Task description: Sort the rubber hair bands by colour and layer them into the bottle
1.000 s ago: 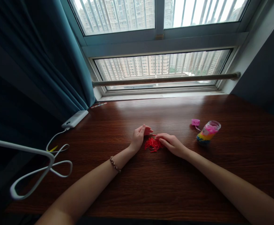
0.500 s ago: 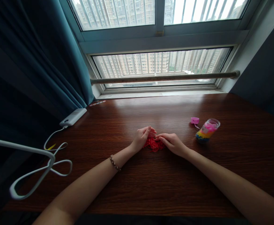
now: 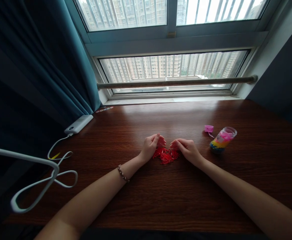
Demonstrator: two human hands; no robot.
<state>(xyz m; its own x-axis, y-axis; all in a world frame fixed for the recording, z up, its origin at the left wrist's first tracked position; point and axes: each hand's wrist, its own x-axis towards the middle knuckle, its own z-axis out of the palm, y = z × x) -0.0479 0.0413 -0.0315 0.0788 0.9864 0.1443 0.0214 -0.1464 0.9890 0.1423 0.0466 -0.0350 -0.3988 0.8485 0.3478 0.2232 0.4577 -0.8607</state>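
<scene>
A loose heap of thin red strands [image 3: 166,155] lies on the dark wooden table between my hands. On the heap's left side, my left hand [image 3: 151,146] is curled, its fingers pressed against some of the strands. My right hand [image 3: 186,149] touches the upper right of the heap with fingers bent together; what is between the fingertips is too small to make out. To the right stands an open glass jar [image 3: 222,140] with pink, yellow and blue contents, seen leaning. Its pink lid [image 3: 208,128] lies just behind it, with a pale strip beside it.
A white power strip [image 3: 79,124] sits at the back left by the blue curtain [image 3: 61,66]. Its white cable [image 3: 66,172] loops over the table's left side, near a small yellow piece. A metal bar [image 3: 175,83] crosses the window behind.
My right hand has moved slightly right, away from my left hand. The red heap has spread a little toward the right and shows more between the hands.
</scene>
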